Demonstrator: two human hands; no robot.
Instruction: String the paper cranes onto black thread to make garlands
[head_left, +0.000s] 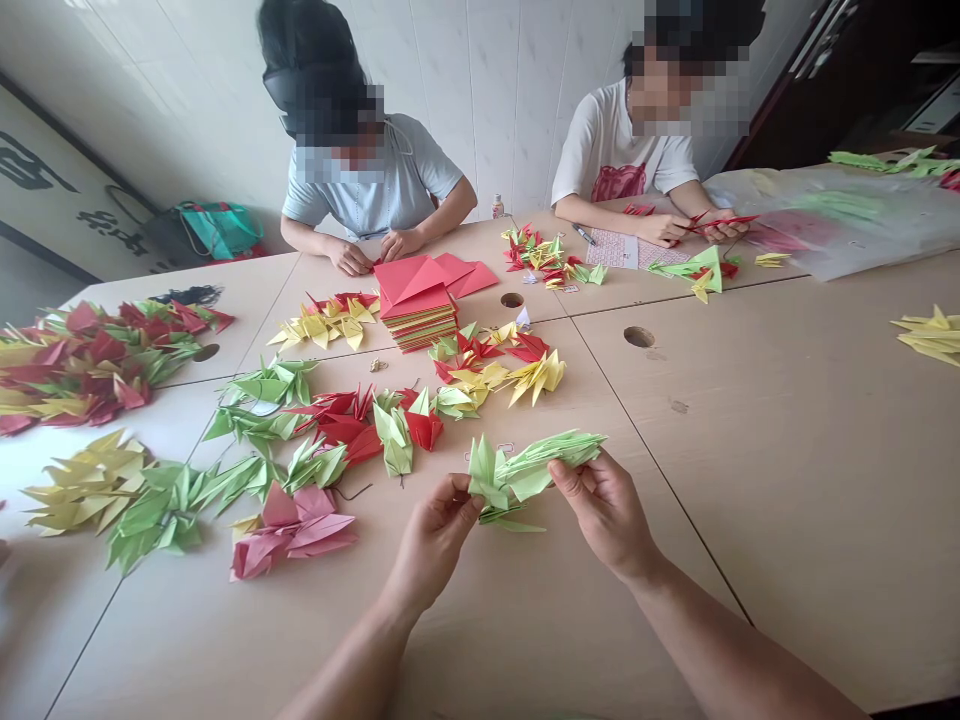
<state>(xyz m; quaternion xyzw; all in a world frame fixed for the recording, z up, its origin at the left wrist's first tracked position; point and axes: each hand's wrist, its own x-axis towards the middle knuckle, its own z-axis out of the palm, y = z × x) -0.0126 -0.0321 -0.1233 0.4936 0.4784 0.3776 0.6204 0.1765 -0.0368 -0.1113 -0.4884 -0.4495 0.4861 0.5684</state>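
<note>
My left hand (442, 535) pinches a light green folded paper piece (486, 470) between thumb and fingers. My right hand (604, 505) is closed on a bundle of light green folded papers (551, 460), thumb on top and the other fingers beneath. The piece and the bundle meet between my hands, over the table. Below them, another green folded paper (514, 523) shows near my left fingertips. Left of my hands lie a pink folded cluster (292, 532), green folded papers (169, 510) and yellow ones (94, 480).
Red squares top a paper stack (418, 325) beyond my hands. A large mixed pile (97, 360) lies at the left. Two people (375, 190) (637, 165) sit across the table (787, 420), their hands near red paper. A plastic bag (862, 225) lies at the right back.
</note>
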